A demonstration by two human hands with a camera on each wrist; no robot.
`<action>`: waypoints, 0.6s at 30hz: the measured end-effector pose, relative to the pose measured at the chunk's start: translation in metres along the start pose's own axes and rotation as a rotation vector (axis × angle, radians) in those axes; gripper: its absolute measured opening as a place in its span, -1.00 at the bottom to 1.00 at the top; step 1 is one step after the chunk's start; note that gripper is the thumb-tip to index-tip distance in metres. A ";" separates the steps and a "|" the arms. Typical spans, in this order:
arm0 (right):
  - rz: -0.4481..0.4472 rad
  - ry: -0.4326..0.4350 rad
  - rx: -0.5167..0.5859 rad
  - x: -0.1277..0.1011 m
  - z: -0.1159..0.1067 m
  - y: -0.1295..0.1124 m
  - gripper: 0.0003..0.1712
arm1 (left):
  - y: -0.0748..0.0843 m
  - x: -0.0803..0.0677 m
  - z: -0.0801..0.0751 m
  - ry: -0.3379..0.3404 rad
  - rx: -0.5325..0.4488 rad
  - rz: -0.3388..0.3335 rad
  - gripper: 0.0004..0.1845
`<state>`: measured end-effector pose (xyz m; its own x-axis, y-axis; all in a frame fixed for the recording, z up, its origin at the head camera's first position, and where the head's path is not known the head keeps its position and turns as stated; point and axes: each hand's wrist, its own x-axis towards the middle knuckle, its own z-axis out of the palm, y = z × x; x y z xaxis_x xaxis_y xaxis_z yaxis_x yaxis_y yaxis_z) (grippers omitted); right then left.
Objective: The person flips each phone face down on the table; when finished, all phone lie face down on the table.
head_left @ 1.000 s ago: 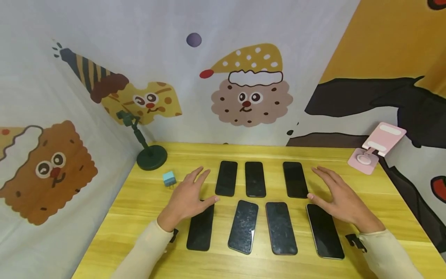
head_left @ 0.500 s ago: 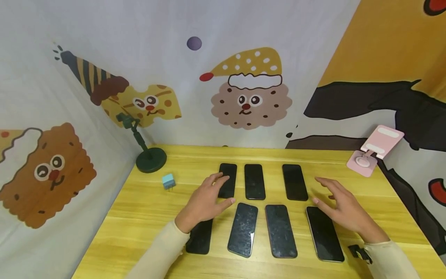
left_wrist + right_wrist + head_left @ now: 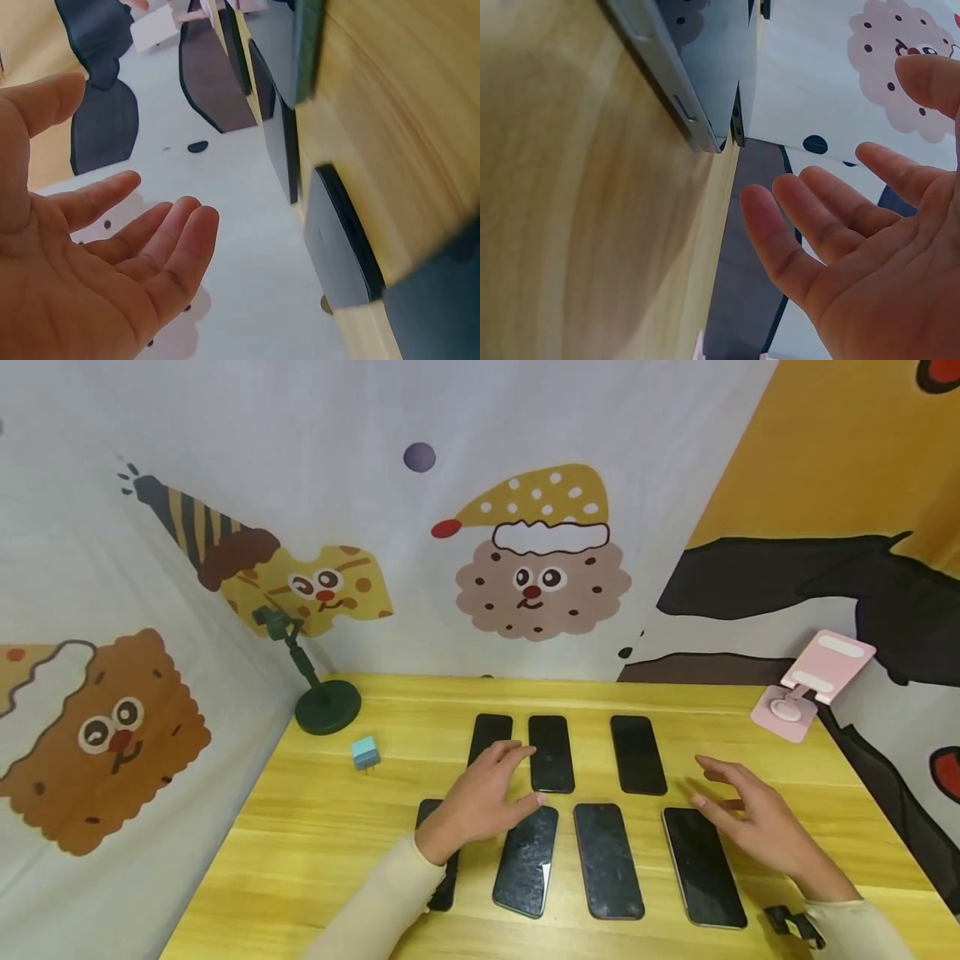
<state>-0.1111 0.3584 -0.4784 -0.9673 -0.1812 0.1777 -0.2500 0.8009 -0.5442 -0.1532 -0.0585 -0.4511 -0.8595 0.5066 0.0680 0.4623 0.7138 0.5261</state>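
Observation:
Black smartphones lie face up in two rows on the table. The back row has a left phone (image 3: 490, 732), a middle phone (image 3: 551, 766) and a right phone (image 3: 638, 756). My left hand (image 3: 480, 802) hovers with relaxed fingers, overlapping the back left phone and the top of a smudged front phone (image 3: 525, 872). It partly hides the front left phone (image 3: 448, 889). Over the upper edge of the front right phone (image 3: 705, 872) hovers my right hand (image 3: 765, 827), fingers loosely bent. Both wrist views show bare palms. Another front phone (image 3: 609, 860) lies between the hands.
A dark green stand (image 3: 327, 706) rises at the back left corner, with a small blue charger plug (image 3: 365, 753) before it. At the back right is a pink folding phone stand (image 3: 795, 706). Cartoon-printed cloth (image 3: 427, 652) hangs behind the wooden table (image 3: 300, 860).
My left hand has moved right, from above the front left phone towards the middle phones. The right hand has drifted slightly right and down. The phones lie as before.

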 end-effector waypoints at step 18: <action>0.104 -0.037 0.087 -0.018 0.004 0.002 -0.31 | 0.031 0.016 0.027 -0.123 -0.109 0.052 -0.27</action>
<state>-0.0938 0.3608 -0.4856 -0.9886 -0.1221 0.0877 -0.1500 0.7639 -0.6276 -0.1471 -0.0150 -0.4565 -0.7988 0.6016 -0.0038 0.4729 0.6318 0.6142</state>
